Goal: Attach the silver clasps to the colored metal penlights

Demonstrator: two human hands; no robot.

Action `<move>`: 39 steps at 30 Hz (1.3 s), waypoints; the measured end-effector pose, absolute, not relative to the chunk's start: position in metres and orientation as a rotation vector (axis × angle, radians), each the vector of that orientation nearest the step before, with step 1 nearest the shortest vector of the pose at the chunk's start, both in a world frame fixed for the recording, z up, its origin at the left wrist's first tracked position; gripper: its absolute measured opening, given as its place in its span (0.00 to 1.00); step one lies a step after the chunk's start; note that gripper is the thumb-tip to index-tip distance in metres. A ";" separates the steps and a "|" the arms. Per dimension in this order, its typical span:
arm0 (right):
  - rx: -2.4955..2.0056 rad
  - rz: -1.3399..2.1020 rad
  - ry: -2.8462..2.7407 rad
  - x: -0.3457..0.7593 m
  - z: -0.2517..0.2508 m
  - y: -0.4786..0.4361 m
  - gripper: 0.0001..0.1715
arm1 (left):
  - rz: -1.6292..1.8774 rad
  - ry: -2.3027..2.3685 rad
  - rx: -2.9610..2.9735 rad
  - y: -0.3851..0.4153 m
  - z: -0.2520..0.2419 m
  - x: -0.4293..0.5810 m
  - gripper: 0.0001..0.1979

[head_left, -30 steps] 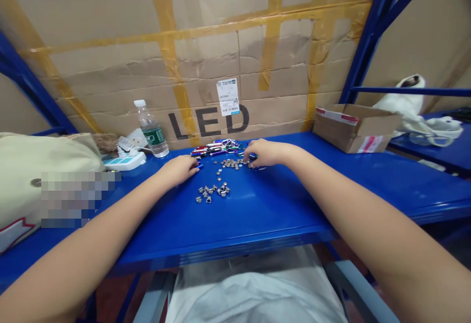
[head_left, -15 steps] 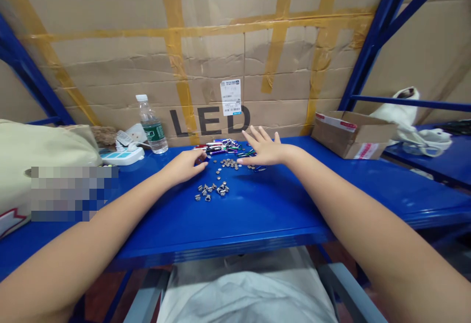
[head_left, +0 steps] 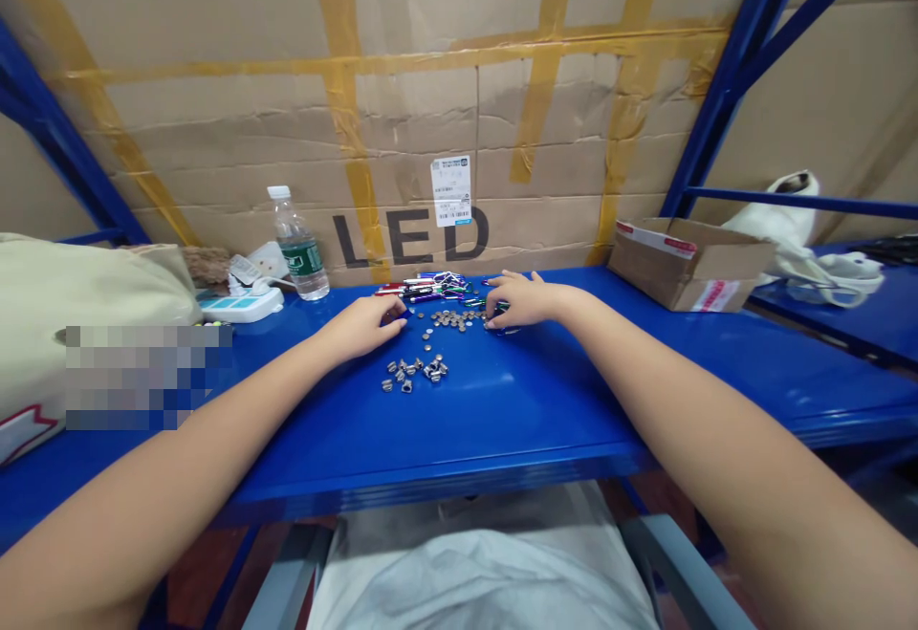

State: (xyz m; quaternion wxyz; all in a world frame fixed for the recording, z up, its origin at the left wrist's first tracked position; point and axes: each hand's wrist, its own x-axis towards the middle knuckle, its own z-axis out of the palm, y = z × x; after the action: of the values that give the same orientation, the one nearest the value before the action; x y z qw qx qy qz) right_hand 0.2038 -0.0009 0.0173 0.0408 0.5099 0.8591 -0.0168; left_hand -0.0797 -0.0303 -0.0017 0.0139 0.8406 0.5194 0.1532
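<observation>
The right hand lay curled beside the small flashlights, at 12 o'clock from the metal parts. Its grip, like that of the left hand, could not be told. The flashlights looked light, stiff and slippery, best pinched at the barrel.

Water bottle at ten o'clock on table, power strip just left; open cardboard box at two o'clock; taped LED carton at twelve.

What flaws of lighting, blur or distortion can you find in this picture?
Head view: wide lens bows the blue shelf edge, stretches the forearms; a pixelated block hides part of the cream bag; lighting even, soft shadow under the right hand.
</observation>
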 end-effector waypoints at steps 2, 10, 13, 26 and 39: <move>1.536 -0.060 2.670 0.205 0.017 0.001 0.19 | 0.466 1.614 2.621 -0.031 -0.002 -0.079 0.14; 1.532 -0.039 2.693 0.206 0.017 0.002 0.13 | 0.437 1.580 2.670 -0.029 -0.004 -0.080 0.13; 1.535 -0.065 2.695 0.209 0.016 0.005 0.10 | 0.434 1.572 2.672 -0.029 -0.005 -0.081 0.14; 1.052 -0.454 3.590 0.169 0.009 -0.016 0.06 | 0.709 1.328 2.669 -0.046 -0.002 -0.061 0.11; 0.909 -0.573 3.750 0.158 0.003 -0.020 0.04 | 0.816 1.189 2.684 -0.051 -0.003 -0.058 0.12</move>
State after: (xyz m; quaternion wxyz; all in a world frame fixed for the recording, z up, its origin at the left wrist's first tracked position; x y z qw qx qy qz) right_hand 0.1581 -0.0199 0.0028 -0.3707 0.2165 0.8928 -0.1365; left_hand -0.0580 -0.0515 -0.0025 0.0475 0.8799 0.3898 0.2675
